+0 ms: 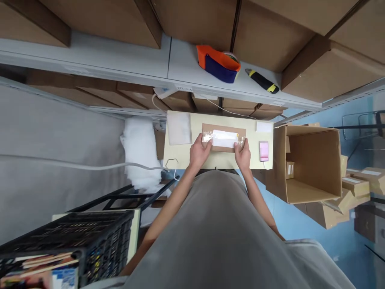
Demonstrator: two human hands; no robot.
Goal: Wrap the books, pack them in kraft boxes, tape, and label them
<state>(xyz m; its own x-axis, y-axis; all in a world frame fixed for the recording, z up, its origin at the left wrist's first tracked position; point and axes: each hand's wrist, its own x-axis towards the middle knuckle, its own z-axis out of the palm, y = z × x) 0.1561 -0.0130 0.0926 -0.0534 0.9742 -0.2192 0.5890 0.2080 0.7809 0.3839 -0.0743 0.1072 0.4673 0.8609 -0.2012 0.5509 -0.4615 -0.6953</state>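
Note:
A flat brown cardboard box [224,149] lies over the middle of the pale yellow tabletop [180,154]. On its top face is a white label [225,138] with a small yellow mark, and shiny clear plastic, tape or wrap, shows at both ends. My left hand [200,152] grips the box's left end, thumb on the plastic near the label. At the right end my right hand [242,155] holds it likewise, thumb near the label's lower corner. The fingers beneath are partly hidden. I cannot tell whether the box touches the table.
On the table are a translucent white sheet [179,128] and a pink-screened device [264,151]. An open carton [313,160] stands right, beside stacked parcels [355,185]. The shelf above bears an orange-blue pouch [218,66] and a utility knife [262,81]. A black crate [105,245] stands lower left.

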